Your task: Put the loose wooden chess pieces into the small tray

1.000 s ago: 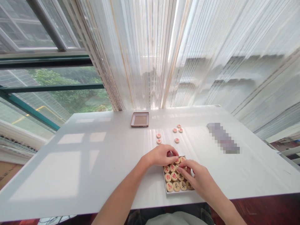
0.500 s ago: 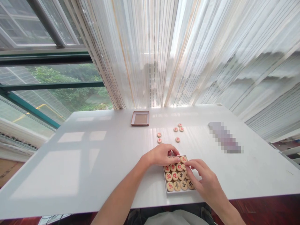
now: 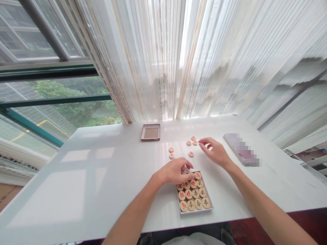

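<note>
Round wooden Chinese chess pieces with red and black characters fill rows in a shallow white box [image 3: 196, 212] near the table's front edge. Over the box's far left corner lies my left hand [image 3: 175, 171], its thumb across the top-row pieces and its fingers apart, partly hiding that row. My right hand [image 3: 213, 149] reaches past the box, fingertips at the right edge of a loose red-lettered piece [image 3: 195, 143]; thumb and fingers are parted. Close by are another piece [image 3: 193, 138], one to its left [image 3: 188, 143] and one nearer the box [image 3: 191, 154].
Two more pieces, one [image 3: 171, 149] behind the other [image 3: 171, 156], lie left of these. A brown-edged box lid [image 3: 150, 132] sits at the back of the white table [image 3: 114, 190]. To the right is a flat, pixelated object [image 3: 240, 149]. String curtains [image 3: 163, 68] hang behind.
My right hand has left the box and moved forward to the loose pieces, uncovering the box's right column. The left hand stays at the box's far left corner. The view has shifted slightly.
</note>
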### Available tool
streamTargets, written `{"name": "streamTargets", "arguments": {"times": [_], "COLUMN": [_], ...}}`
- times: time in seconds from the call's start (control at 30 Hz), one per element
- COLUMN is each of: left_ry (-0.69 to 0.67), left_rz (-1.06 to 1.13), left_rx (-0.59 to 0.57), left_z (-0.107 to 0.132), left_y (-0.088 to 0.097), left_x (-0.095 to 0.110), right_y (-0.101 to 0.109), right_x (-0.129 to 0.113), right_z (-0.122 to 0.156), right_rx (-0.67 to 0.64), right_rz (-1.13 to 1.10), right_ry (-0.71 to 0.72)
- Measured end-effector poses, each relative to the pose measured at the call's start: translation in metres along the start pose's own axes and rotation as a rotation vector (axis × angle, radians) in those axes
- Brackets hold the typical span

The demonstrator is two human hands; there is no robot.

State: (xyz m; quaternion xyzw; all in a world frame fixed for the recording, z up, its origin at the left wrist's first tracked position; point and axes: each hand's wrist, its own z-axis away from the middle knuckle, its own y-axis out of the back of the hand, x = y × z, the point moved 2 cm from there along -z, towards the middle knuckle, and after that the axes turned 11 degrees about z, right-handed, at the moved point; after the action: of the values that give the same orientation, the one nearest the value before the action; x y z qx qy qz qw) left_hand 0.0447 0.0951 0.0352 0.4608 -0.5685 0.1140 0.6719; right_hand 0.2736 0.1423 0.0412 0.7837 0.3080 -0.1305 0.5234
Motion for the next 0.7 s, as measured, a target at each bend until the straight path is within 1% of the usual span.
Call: {"name": "streamTargets", "arguments": {"times": [0.07,0.13,0.2,0.27,0.3,0.33,0.4,0.47,0.6,0.7], "left_ry": [-0.044,-0.096,-0.126,-0.125,-0.116,-0.104,-0.084,-0.068,-0.061,-0.055], "left_rz": [0.012,-0.005,-0.048,-0.113,-0.138,-0.157,-0.178,-0.171,-0.177,-0.195], "left_rx": [0.098,0.229,0.366,0.511,0.561,0.585,0.591,0.563,0.467,0.458], "left_z": [-0.001,-0.002,-0.002,-0.001,0.000,0.001,0.001,0.001,0.000,-0.001], "left_y": [0.007,0.019,0.035,0.051,0.057,0.061,0.065,0.063,0.055,0.055], "left_x": [0.000,-0.002,-0.011,-0.024,-0.031,-0.039,-0.051,-0.058,-0.058,-0.056], "right_y": [-0.014,-0.026,-0.035,-0.039,-0.040,-0.040,-0.038,-0.037,-0.037,-0.037], "right_x": [0.014,0.024,0.031,0.034,0.035,0.035,0.035,0.035,0.035,0.032], "right_z": [-0.022,-0.035,-0.039,-0.036,-0.033,-0.031,-0.027,-0.025,-0.025,-0.024], "right_rx": [0.006,0.037,0.073,0.091,0.090,0.083,0.063,0.051,0.049,0.053], "right_rz": [-0.013,-0.023,-0.036,-0.052,-0.060,-0.068,-0.082,-0.096,-0.114,-0.126], "right_ry": [-0.003,-0.014,-0.027,-0.029,-0.022,-0.010,0.022,0.049,0.061,0.068]}}
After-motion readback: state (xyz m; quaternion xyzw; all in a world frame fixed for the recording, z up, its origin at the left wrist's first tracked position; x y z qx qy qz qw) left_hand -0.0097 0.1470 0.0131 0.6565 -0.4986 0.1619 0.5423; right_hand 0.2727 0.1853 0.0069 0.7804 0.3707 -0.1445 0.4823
